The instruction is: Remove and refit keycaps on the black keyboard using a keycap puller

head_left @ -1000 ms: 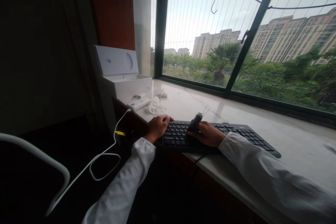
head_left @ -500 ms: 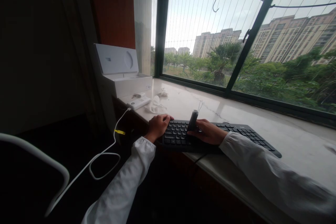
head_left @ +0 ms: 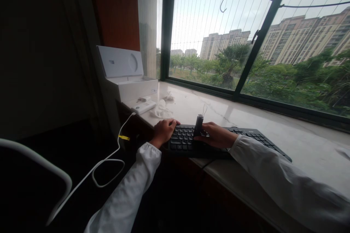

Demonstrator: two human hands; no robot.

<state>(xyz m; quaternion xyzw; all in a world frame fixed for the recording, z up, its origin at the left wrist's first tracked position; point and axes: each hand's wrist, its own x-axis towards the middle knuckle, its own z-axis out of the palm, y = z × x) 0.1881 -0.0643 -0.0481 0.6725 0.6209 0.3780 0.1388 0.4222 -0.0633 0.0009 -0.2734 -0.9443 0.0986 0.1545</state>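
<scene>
A black keyboard (head_left: 246,136) lies on the pale stone window ledge (head_left: 300,142). My left hand (head_left: 163,132) rests with curled fingers on the keyboard's left end, gripping its edge. My right hand (head_left: 217,135) sits over the keys and holds a small dark tool (head_left: 198,123) upright; thin wire loops stick up from the tool's top. Both arms wear white sleeves.
An open white box (head_left: 128,80) stands at the ledge's left end, with a white power bank (head_left: 144,107) and crumpled white wrappers (head_left: 162,110) beside it. A white cable (head_left: 109,160) hangs down from the power bank. A white chair rail (head_left: 41,160) curves at left. Window behind.
The tool in my right hand has swung from tilted to upright, and its lower end is down at the keys. My left hand has stayed on the keyboard's left end.
</scene>
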